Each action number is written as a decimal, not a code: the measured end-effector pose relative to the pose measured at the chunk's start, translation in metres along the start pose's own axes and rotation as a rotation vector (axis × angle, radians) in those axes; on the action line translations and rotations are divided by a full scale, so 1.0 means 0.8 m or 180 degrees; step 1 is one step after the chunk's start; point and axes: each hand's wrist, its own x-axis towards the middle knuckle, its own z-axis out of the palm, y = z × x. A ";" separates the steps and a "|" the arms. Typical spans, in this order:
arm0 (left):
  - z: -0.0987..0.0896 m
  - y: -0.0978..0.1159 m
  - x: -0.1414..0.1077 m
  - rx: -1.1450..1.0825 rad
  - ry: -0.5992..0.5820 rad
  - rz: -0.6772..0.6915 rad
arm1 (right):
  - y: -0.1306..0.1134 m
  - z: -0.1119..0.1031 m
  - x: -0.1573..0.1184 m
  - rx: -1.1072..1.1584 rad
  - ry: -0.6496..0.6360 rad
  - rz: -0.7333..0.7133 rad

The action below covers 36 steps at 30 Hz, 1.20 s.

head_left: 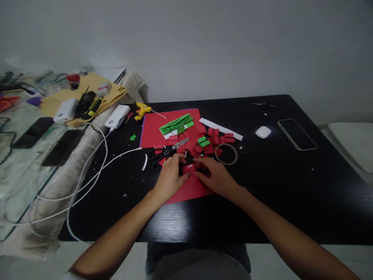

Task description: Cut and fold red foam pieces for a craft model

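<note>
A small folded piece of red paper point(189, 168) sits between my two hands, above a larger red sheet point(186, 191). My left hand point(172, 171) pinches its left side with thumb and fingers. On its right side, my right hand point(214, 173) grips it the same way. Black-handled scissors point(163, 154) lie just beyond my left hand, blades pointing right. Many small folded red papers point(190, 145) are heaped past my fingertips, with a few green ones point(203, 141) among them. A roll of tape point(226, 154) lies flat beyond my right hand.
Farther back are a bundle of folded green paper point(176, 123), a white paper strip point(221, 129) and a yellow glue gun point(142, 111). A white power bank point(117, 116) with a trailing cable stands left. An earbud case point(263, 132) and a phone point(297, 134) lie right.
</note>
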 end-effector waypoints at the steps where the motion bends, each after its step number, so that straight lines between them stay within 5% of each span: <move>1: 0.001 -0.001 0.000 0.0050 -0.0039 0.0023 | -0.001 0.001 0.000 -0.0061 -0.0002 -0.0023; 11: 0.003 0.003 -0.003 -0.0460 -0.0120 0.0163 | -0.008 -0.002 0.000 -0.0047 -0.0053 -0.0068; 18: 0.006 0.004 -0.007 -0.1144 0.0148 0.0273 | -0.014 0.000 -0.001 0.0990 0.0027 0.0302; 25: 0.012 0.004 -0.005 -0.1763 0.0130 -0.0082 | -0.013 0.003 0.001 0.2047 0.0021 0.0828; 36: 0.012 0.004 -0.004 -0.1932 -0.0028 -0.0101 | -0.016 -0.002 0.000 0.1695 0.0034 0.0753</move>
